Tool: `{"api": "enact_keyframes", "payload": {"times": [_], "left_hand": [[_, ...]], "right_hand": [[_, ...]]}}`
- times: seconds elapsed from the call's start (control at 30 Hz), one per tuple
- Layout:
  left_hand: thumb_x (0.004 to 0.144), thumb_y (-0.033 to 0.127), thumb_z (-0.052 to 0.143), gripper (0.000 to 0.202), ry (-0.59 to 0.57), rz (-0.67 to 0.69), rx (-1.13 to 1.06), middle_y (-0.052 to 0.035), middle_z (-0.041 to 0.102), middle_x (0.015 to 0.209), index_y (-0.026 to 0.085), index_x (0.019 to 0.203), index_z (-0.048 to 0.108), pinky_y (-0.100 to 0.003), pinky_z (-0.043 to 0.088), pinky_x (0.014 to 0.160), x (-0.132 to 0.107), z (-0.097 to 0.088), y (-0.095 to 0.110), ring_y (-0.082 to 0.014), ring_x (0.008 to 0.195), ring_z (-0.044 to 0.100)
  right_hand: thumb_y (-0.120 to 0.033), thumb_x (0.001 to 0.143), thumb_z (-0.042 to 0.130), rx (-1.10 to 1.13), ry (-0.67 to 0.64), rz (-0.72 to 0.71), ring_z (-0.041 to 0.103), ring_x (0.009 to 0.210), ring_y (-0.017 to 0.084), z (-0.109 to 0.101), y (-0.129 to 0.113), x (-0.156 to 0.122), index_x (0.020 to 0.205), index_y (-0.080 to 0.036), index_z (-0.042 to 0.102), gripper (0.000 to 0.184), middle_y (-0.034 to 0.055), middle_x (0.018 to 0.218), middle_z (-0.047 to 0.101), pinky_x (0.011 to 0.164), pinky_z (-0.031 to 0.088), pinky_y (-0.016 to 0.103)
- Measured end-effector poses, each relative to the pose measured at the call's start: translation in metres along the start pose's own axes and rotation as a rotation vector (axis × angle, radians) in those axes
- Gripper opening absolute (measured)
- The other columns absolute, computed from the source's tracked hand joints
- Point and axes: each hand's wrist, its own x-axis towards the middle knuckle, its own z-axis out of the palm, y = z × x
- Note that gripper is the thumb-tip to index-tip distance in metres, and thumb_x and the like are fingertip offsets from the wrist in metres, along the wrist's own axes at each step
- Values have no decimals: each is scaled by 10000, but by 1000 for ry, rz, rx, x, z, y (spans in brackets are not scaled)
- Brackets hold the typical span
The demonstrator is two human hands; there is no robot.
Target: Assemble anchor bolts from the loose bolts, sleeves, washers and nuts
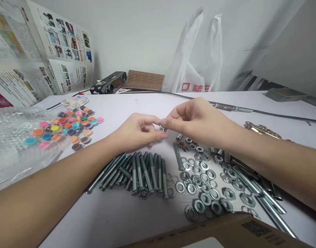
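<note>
Hardware in the form of a small, ring-shaped silver metal piece (163,129) sits between the fingertips of both hands: the left hand (144,130) pinches it with thumb and forefinger, and the right hand (195,117) closes its thumb and curled fingers at its upper edge. Just below the left hand lie long dark-silver metal bolts (147,174); below the right, silver metal nuts and washers (202,188) scatter across the white tabletop (116,220). Left of the hands are round multicoloured plastic caps (62,121).
</note>
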Motion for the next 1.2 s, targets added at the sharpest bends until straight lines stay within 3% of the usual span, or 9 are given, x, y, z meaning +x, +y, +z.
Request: {"api": "enact_keyframes", "payload": {"times": [0.17, 0.3, 0.5, 0.63, 0.87, 0.93, 1.0, 1.1, 1.2], "left_hand": [[706, 486, 788, 529, 2, -4, 5, 45, 560, 498, 175, 1118, 675, -120, 301, 345, 0, 0, 1, -30, 377, 442], [720, 464, 782, 442, -3, 7, -10, 49, 558, 501, 174, 1036, 676, -123, 398, 440, 0, 0, 0, -38, 441, 512], [719, 478, 781, 437, -7, -6, 8, 42, 576, 522, 185, 1029, 682, -142, 459, 541, 1, -1, 0, -41, 509, 550], [695, 470, 804, 434, -10, 2, -7, 48, 581, 528, 185, 1000, 683, -157, 491, 588, 3, -1, -1, -41, 511, 560], [692, 471, 804, 443, -7, -13, -2, 38, 595, 534, 193, 1016, 686, -175, 496, 594, 3, -2, -2, -45, 503, 548], [698, 464, 800, 433, -16, -8, -5, 40, 589, 533, 195, 1017, 683, -164, 468, 561, 3, -1, -3, -45, 494, 541], [702, 474, 793, 441, -32, 3, -13, 44, 580, 525, 197, 1026, 682, -152, 432, 530, 4, -1, -3, -39, 483, 521], [710, 465, 788, 428, -41, 26, -24, 50, 567, 517, 187, 1018, 684, -135, 392, 516, 4, 0, -3, -26, 484, 500], [740, 420, 768, 346, -55, 42, -2, 54, 554, 513, 157, 952, 693, -120, 361, 503, 3, -1, 0, -8, 476, 473]], "right_hand": [[-446, 775, 766, 44, -34, 72, 330, 351, 51, -2, 4, 1, 697, -157, 587, 348, -39, 459, 415, 339, 237, 206], [-539, 790, 732, -41, -36, 30, 394, 381, 72, -16, 10, 4, 729, -162, 608, 401, -19, 480, 450, 366, 270, 216], [-496, 828, 669, -427, -370, -44, 437, 463, 89, -37, 18, 2, 759, -197, 682, 307, 2, 603, 585, 407, 329, 233], [-501, 837, 633, -612, -453, -103, 448, 476, 105, -35, 23, 1, 783, -218, 720, 300, -3, 590, 590, 420, 328, 253], [-449, 838, 631, -631, -549, -117, 477, 494, 105, -37, 24, 1, 817, -249, 733, 226, -33, 617, 610, 434, 348, 251], [-428, 852, 628, -558, -524, -144, 462, 480, 94, -39, 20, 0, 833, -229, 725, 222, -29, 624, 608, 425, 337, 249], [-414, 862, 635, -451, -394, -211, 528, 534, 101, -38, 16, 1, 881, -215, 718, 216, -15, 686, 642, 460, 378, 250], [-345, 845, 667, -357, -130, -401, 632, 771, 134, -30, 11, 5, 933, -208, 722, 172, 5, 848, 696, 657, 483, 268], [-296, 830, 682, -322, -35, -494, 626, 851, 120, -21, 11, 8, 949, -201, 740, 163, -4, 923, 709, 760, 494, 272]]}}
